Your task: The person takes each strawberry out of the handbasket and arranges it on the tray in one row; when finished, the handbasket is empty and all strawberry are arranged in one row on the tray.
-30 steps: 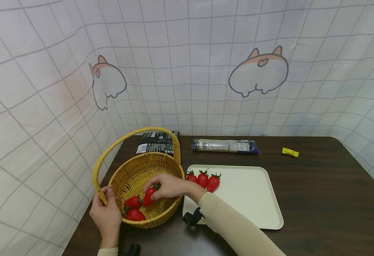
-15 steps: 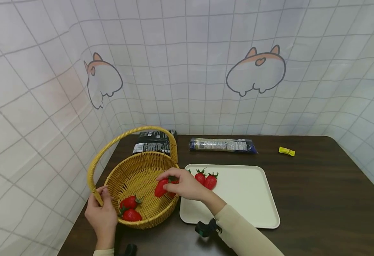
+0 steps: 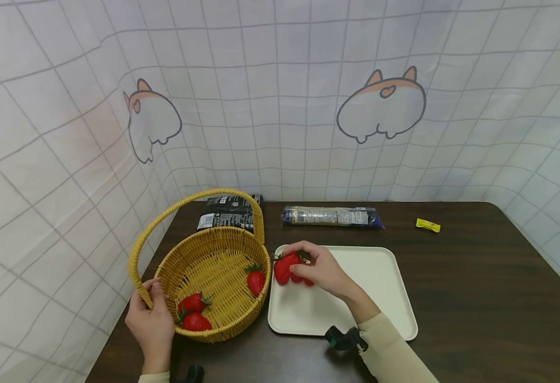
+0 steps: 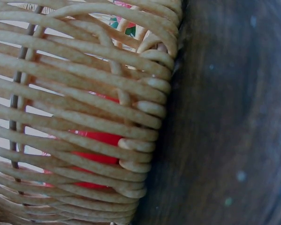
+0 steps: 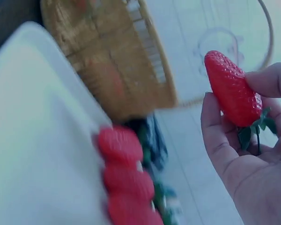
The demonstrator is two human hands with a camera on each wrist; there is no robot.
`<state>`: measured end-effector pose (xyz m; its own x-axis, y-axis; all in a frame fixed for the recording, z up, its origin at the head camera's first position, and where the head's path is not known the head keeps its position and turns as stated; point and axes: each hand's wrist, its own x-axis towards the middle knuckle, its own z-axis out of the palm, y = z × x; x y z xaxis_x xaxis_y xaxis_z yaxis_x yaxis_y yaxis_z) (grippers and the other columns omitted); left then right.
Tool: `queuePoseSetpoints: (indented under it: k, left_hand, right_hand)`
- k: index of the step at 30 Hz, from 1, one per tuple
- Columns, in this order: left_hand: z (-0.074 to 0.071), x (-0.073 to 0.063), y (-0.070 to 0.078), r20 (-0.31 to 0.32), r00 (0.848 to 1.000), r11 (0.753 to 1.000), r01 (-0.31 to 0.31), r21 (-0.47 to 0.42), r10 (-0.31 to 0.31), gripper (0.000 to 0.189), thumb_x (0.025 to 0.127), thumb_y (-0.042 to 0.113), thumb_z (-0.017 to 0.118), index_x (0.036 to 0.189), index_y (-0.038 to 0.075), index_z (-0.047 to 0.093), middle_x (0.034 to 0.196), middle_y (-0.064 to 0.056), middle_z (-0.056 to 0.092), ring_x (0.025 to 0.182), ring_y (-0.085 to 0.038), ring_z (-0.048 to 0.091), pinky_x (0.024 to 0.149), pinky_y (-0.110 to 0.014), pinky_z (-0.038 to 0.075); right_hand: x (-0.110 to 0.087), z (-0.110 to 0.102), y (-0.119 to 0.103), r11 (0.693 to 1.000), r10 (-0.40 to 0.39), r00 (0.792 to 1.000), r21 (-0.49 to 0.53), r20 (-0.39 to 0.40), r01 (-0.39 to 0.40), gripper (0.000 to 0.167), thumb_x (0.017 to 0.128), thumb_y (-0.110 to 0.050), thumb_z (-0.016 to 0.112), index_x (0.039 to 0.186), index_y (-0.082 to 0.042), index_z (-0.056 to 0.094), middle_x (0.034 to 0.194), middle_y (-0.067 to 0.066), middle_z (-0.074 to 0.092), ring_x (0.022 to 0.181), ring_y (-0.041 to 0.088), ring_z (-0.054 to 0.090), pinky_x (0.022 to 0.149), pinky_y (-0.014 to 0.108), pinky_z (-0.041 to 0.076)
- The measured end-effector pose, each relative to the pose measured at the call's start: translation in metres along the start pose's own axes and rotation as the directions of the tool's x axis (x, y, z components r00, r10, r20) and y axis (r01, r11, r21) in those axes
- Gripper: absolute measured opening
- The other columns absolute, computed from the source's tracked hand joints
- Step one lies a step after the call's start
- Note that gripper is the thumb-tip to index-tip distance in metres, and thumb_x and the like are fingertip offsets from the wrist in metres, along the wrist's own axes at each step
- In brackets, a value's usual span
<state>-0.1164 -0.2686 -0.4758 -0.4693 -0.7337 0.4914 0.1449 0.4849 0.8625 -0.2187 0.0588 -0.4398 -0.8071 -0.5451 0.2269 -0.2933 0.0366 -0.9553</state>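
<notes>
My left hand (image 3: 151, 322) grips the yellow wicker basket (image 3: 212, 334) where its tall handle (image 3: 138, 244) meets the rim. Inside the basket lie three strawberries: one strawberry (image 3: 256, 282) by the right wall, another strawberry (image 3: 192, 302) and a third strawberry (image 3: 196, 322) at the lower left. My right hand (image 3: 325, 271) pinches a strawberry (image 5: 232, 89) between thumb and fingers above the white tray (image 3: 370, 287). Below it, three more strawberries (image 5: 129, 183) sit in a row along the tray's edge, partly hidden by the hand in the head view. Through the weave, the left wrist view shows red fruit (image 4: 100, 147).
Behind the basket lies a black package (image 3: 232, 213). A long clear-and-blue packet (image 3: 332, 216) lies behind the tray, and a small yellow wrapped piece (image 3: 428, 225) is at the back right. A white gridded curtain (image 3: 280, 106) encloses the dark table (image 3: 490, 298).
My right hand has carried the strawberry out of the basket and rightward over the tray, uncovering the strawberry at the basket's right wall. The left hand keeps its grip on the handle.
</notes>
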Motion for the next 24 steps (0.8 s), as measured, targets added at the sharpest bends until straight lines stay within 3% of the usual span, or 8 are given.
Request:
queuePoseSetpoints:
  k: [4, 11, 14, 18, 24]
  left_hand:
    - [-0.001, 0.000, -0.001, -0.003, 1.000, 1.000, 0.002, 0.000, -0.002, 0.022, 0.098, 0.017, 0.061, 0.103, -0.002, 0.070, 0.081, -0.003, 0.065, 0.064, 0.001, 0.056, 0.061, -0.014, 0.042]
    - [0.000, 0.000, -0.001, 0.007, 1.000, 1.000, -0.008, -0.001, 0.008, 0.023, 0.097, 0.018, 0.061, 0.104, -0.002, 0.069, 0.081, 0.004, 0.064, 0.065, 0.002, 0.055, 0.061, -0.012, 0.042]
    - [0.000, 0.000, -0.001, 0.010, 1.000, 1.000, -0.009, -0.006, 0.010, 0.023, 0.098, 0.018, 0.061, 0.104, -0.003, 0.069, 0.082, 0.002, 0.064, 0.066, 0.001, 0.054, 0.061, -0.012, 0.042]
    - [0.000, 0.000, -0.001, 0.009, 1.000, 1.000, -0.012, -0.008, 0.012, 0.022, 0.098, 0.017, 0.061, 0.103, -0.003, 0.069, 0.082, -0.003, 0.064, 0.065, 0.000, 0.053, 0.061, -0.012, 0.042]
    - [0.001, 0.001, -0.003, 0.010, 1.000, 1.000, -0.016, -0.009, 0.016, 0.022, 0.097, 0.018, 0.061, 0.103, -0.003, 0.069, 0.083, -0.004, 0.065, 0.065, 0.000, 0.054, 0.061, -0.012, 0.042]
  right_hand:
    - [-0.004, -0.023, 0.006, 1.000, 0.011, 0.998, -0.016, -0.057, -0.012, 0.028, 0.090, -0.005, 0.068, 0.118, -0.007, 0.066, 0.117, 0.014, 0.065, 0.095, 0.027, 0.061, 0.076, 0.031, 0.053]
    - [-0.013, -0.061, 0.019, 0.998, 0.049, 0.987, -0.029, -0.153, -0.054, 0.030, 0.090, -0.002, 0.067, 0.119, 0.001, 0.063, 0.122, 0.020, 0.061, 0.097, 0.026, 0.061, 0.081, 0.036, 0.055]
    - [-0.016, -0.073, 0.026, 0.994, 0.090, 0.977, -0.035, -0.195, -0.099, 0.029, 0.090, -0.002, 0.065, 0.119, 0.002, 0.063, 0.122, 0.021, 0.061, 0.095, 0.026, 0.061, 0.083, 0.041, 0.054]
    - [-0.020, -0.085, 0.034, 0.980, 0.168, 0.959, -0.067, -0.227, -0.187, 0.029, 0.092, -0.003, 0.062, 0.120, 0.001, 0.062, 0.121, 0.020, 0.061, 0.095, 0.027, 0.060, 0.083, 0.038, 0.054]
    - [-0.026, -0.093, 0.041, 0.950, 0.258, 0.943, -0.121, -0.209, -0.287, 0.032, 0.091, -0.002, 0.062, 0.123, 0.003, 0.061, 0.114, 0.020, 0.061, 0.089, 0.026, 0.061, 0.081, 0.040, 0.053]
